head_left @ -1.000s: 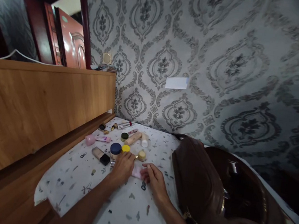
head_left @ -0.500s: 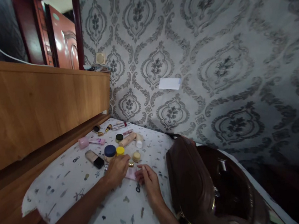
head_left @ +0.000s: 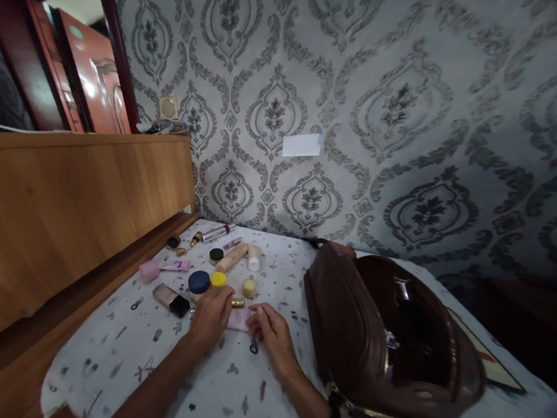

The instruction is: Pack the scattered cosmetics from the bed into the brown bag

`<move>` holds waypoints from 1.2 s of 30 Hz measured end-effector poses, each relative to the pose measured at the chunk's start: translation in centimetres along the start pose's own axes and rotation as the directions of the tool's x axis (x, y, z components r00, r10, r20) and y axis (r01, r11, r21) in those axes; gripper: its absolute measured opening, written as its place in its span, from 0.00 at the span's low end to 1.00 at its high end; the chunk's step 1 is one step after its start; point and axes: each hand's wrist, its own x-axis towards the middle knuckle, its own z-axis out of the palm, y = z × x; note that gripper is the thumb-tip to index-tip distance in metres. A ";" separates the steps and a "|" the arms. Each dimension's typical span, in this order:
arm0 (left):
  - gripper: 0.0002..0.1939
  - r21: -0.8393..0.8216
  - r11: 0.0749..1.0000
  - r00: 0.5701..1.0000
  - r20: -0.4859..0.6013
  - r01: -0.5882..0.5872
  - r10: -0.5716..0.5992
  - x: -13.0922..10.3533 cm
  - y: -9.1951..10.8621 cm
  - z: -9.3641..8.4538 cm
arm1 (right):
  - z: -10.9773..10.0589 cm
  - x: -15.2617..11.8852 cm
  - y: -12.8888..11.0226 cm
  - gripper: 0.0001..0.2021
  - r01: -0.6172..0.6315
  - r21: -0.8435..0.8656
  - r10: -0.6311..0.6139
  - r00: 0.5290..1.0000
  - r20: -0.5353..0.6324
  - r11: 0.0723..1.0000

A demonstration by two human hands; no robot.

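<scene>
My left hand [head_left: 212, 313] is closed over the near middle of the cosmetics, fingers curled down; what lies under them is hidden. A small gold cylinder [head_left: 238, 303] juts out just right of its fingertips, and I cannot tell whether it is gripped. Below that lies a pale pink tube [head_left: 238, 320], partly behind the left hand. My right hand [head_left: 274, 337] rests at the tube's right end, fingers loosely apart. Beyond the left hand stand a blue-lidded jar [head_left: 199, 282], a yellow-lidded jar [head_left: 219, 279] and a small cream-coloured jar [head_left: 249, 288].
Left of my hands lie a black-capped bottle [head_left: 171, 300] and a pink tube with a pink cap [head_left: 149, 271]. Further back are a beige tube [head_left: 233, 257], a white-capped tube [head_left: 253, 258] and a dark-lidded jar [head_left: 216, 255]. An unzipped brown bag [head_left: 335, 309] stands right; a wooden panel [head_left: 77, 206] borders the left.
The view has turned slightly, so everything sits a little further left in the picture. Both hands keep nearly the same pose beside the pale pink tube.
</scene>
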 end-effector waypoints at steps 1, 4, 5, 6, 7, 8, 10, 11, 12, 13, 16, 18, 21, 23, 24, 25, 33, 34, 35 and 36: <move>0.12 -0.009 1.000 1.000 -0.023 -0.010 0.010 -0.1 0.0 -0.1 | 0.0 -0.2 0.0 0.31 -0.001 -0.002 0.001 1.000 0.000 1.000; 0.12 0.014 1.000 0.996 -0.093 -0.008 0.009 0.1 -0.2 -0.8 | 0.1 -1.0 -0.1 0.30 -0.003 -0.016 0.003 1.000 0.006 1.000; 0.12 0.038 0.999 0.994 -0.112 0.007 -0.003 0.4 -0.3 -1.1 | 0.1 -1.4 -0.1 0.30 -0.002 -0.024 0.002 1.000 0.010 1.000; 0.12 0.066 0.998 0.992 -0.123 0.025 -0.016 0.8 -0.4 -1.5 | 0.1 -1.7 -0.2 0.29 0.002 -0.032 -0.001 1.000 0.016 0.999; 0.12 0.095 0.995 0.992 -0.126 0.043 -0.031 1.5 -0.4 -2.0 | 0.0 -2.0 -0.2 0.29 0.004 -0.038 -0.003 1.000 0.026 0.999; 0.12 0.125 0.990 0.992 -0.119 0.062 -0.047 2.2 -0.5 -2.4 | 0.0 -2.3 -0.3 0.28 0.003 -0.040 -0.002 0.999 0.036 0.999; 0.12 0.191 0.976 0.994 -0.061 0.106 -0.096 4.0 -0.6 -3.1 | 0.0 -2.4 -0.4 0.26 -0.012 -0.027 0.014 0.999 0.052 1.000; 0.12 0.228 0.964 0.990 -0.015 0.138 -0.138 5.0 -0.8 -3.4 | 0.0 -2.3 -0.4 0.26 -0.030 -0.013 0.031 0.998 0.056 0.999; 0.12 0.263 0.949 0.982 0.033 0.171 -0.186 5.9 -0.9 -3.5 | 0.0 -2.1 -0.4 0.26 -0.052 0.003 0.051 0.997 0.057 0.999; 0.12 0.292 0.935 0.969 0.079 0.201 -0.233 6.8 -1.1 -3.5 | 0.1 -1.8 -0.4 0.26 -0.071 0.018 0.070 0.996 0.052 0.997; 0.12 0.328 0.913 0.932 0.182 0.242 -0.312 9.0 -1.9 -2.8 | 0.4 -0.3 -0.3 0.26 -0.091 0.026 0.091 0.996 0.016 0.995; 0.11 0.350 0.902 0.907 0.238 0.253 -0.347 10.1 -2.5 -2.0 | 0.5 0.4 -0.1 0.26 -0.077 0.007 0.077 0.997 -0.007 0.997; 0.12 0.397 0.880 0.868 0.301 0.262 -0.395 11.1 -3.2 -0.8 | 0.5 0.5 0.1 0.22 -0.037 -0.045 0.035 0.999 -0.036 0.998; 0.13 0.425 0.868 0.849 0.329 0.259 -0.414 11.5 -3.4 -0.2 | 0.4 0.1 0.0 0.17 -0.007 -0.092 0.004 0.999 -0.037 0.996; 0.13 0.437 0.862 0.840 0.341 0.256 -0.422 11.7 -3.4 0.0 | 0.3 -0.2 -0.2 0.15 0.006 -0.114 -0.009 0.999 -0.031 0.993; 0.13 0.451 0.856 0.831 0.352 0.252 -0.430 11.8 -3.5 0.2 | 0.3 -0.4 -0.3 0.13 0.016 -0.135 -0.020 0.999 -0.025 0.991; 0.18 0.509 0.838 0.801 0.410 0.195 -0.436 12.3 -4.2 0.9 | -0.1 -0.9 -1.8 0.12 0.022 -0.240 -0.024 1.000 -0.008 0.970; 0.19 0.499 0.846 0.800 0.422 0.187 -0.426 12.4 -4.5 0.9 | -0.1 -0.9 -1.9 0.13 0.021 -0.249 -0.024 1.000 -0.010 0.968; 0.19 0.489 0.853 0.798 0.434 0.182 -0.418 12.5 -4.7 0.8 | -0.1 -0.9 -2.0 0.13 0.020 -0.256 -0.024 1.000 -0.010 0.966; 0.19 0.476 0.862 0.797 0.444 0.177 -0.409 12.6 -4.9 0.8 | -0.1 -1.0 -2.1 0.13 0.019 -0.261 -0.022 1.000 -0.009 0.965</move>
